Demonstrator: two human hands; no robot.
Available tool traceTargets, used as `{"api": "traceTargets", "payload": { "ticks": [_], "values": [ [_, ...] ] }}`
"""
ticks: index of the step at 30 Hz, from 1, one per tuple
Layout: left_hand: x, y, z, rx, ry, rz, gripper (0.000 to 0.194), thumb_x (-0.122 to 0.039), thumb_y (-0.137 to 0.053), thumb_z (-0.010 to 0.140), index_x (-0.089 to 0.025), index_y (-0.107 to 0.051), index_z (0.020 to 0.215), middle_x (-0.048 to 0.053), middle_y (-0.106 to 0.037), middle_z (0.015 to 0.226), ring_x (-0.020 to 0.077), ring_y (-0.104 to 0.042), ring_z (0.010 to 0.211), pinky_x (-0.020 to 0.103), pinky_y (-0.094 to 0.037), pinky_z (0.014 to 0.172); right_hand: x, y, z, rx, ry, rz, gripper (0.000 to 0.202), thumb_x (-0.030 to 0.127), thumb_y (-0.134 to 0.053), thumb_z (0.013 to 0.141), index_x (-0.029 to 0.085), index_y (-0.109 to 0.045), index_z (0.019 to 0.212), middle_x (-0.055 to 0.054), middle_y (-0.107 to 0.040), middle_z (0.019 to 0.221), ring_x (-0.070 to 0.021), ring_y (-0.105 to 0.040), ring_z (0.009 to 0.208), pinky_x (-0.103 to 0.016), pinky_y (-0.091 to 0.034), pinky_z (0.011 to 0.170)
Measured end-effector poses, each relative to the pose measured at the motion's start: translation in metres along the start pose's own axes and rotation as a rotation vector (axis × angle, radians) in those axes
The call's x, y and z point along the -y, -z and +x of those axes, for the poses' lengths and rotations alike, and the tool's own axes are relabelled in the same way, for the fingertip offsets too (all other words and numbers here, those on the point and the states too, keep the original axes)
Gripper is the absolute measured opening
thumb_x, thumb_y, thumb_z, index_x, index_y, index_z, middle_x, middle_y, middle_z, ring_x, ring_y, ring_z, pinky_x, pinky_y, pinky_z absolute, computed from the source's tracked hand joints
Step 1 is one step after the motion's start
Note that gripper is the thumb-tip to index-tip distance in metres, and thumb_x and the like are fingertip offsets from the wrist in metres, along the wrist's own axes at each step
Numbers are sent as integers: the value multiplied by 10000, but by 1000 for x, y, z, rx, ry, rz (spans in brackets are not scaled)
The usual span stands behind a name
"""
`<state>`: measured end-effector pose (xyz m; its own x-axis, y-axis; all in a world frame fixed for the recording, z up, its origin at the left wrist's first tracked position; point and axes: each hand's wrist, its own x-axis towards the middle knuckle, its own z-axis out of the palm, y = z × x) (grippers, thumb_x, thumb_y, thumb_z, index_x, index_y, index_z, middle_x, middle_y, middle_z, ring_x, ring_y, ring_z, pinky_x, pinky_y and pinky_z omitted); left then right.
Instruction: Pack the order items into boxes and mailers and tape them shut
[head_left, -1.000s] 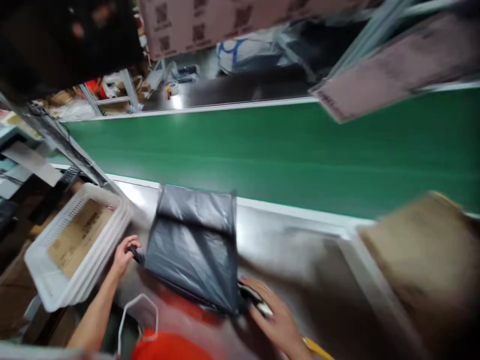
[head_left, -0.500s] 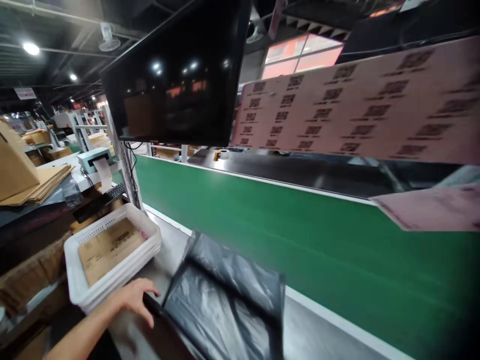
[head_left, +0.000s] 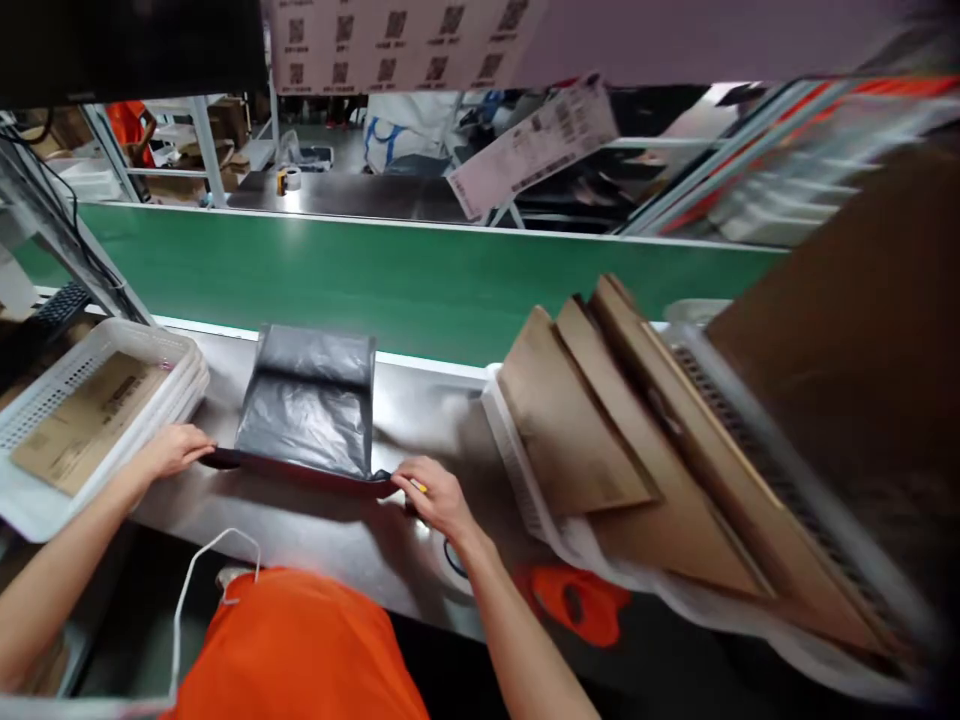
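Left hand [head_left: 178, 450] has closed on the black bag [head_left: 309, 418], right hand [head_left: 436, 495] gripping opposite! Beyond them, QR-code sheet [head_left: 412, 45], captions unreadable.

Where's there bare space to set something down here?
Bare metal bench shows between the black bag and cardboard sheets; the green belt behind the bag is bare too. It's crowded left, around the stacked white baskets, and right, among the sheets.

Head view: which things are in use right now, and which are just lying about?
In use:
- black plastic bag, near edge gripped by left hand and right hand
- grey metal worktop beneath

Apparently lying about:
- stacked white plastic baskets, left
- upright brown cardboard pieces, right
- yellow-and-white roll, beyond green belt
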<state>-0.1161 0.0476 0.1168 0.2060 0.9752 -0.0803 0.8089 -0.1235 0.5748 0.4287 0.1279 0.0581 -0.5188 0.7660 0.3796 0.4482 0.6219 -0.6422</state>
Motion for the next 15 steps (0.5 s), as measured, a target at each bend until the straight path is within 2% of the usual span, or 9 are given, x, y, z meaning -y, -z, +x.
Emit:
{"api": "traceTargets", "payload": {
  "ticks": [4,9,11,12,15],
  "values": [
    [4,-2,29,3,38,45,346,-352,-631,972,-96,-842,1072,96,-859,1058,252,-753,1034,353,-566,1025,-10,-26,19,-68,-209,209,332,456,-631,1023,236,-759,809,-70,-780,830,-235,-717,807,-362,-583,814],
    [6,-20,45,-23,34,71,396,-441,-550,918,-213,-853,1032,91,-882,1082,282,-794,1046,397,-616,1035,-1,-67,34,-210,-315,201,313,431,-565,1003,237,-714,807,-76,-759,849,-243,-701,846,-367,-590,833],
    [10,-38,46,-99,20,93,443,-459,-498,884,-224,-848,1019,120,-881,1087,314,-822,1037,419,-651,993,7,-82,33,-299,-357,159,289,380,-525,1000,241,-692,810,-67,-740,825,-235,-697,809,-355,-597,800],
    [15,-51,48,-185,65,74,442,-495,-497,848,-249,-842,973,108,-885,1071,320,-834,1037,409,-661,990,10,-90,33,-345,-381,138,263,351,-512,996,240,-701,852,-66,-748,846,-232,-710,815,-347,-603,794],
    [39,-93,65,-368,179,-22,468,-574,-494,827,-280,-805,1016,85,-878,1144,347,-827,1137,446,-649,1065,9,-110,41,-493,-466,77,249,255,-494,961,232,-734,1025,-85,-799,994,-241,-768,919,-347,-626,845]
  ]
}}
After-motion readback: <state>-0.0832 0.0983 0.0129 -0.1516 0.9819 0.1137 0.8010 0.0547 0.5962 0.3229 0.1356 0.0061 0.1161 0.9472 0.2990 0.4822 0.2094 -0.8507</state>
